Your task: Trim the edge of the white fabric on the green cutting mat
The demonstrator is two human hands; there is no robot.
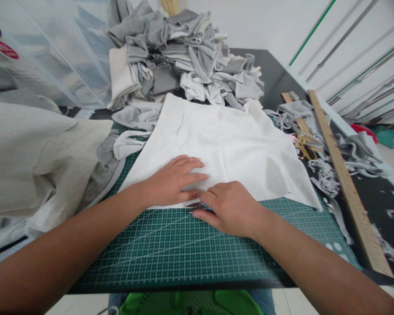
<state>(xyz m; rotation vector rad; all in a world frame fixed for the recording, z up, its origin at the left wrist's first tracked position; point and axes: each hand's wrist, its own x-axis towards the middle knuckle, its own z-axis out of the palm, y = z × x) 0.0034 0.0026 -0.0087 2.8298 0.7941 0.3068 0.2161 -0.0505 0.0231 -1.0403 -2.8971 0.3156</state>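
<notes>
A white piece of cloth (197,131) lies spread on the green cutting mat (170,253), its near edge running just in front of my hands. My left hand (174,179) rests flat on the cloth near that edge, fingers stretched out and slightly apart. Beside it, my right hand (230,208) is closed around small scissors (193,206). Their metal blades point left at the cloth's near edge, close to my left thumb. A bit of blue shows between the right fingers; most of the handle is hidden.
Grey and white fabric pieces (190,48) are heaped at the back. Larger beige cloth (52,162) lies at the left, by a clear plastic bin (68,52). On the right are a long wooden ruler (348,183), gold-handled scissors (307,146) and fabric scraps (328,177).
</notes>
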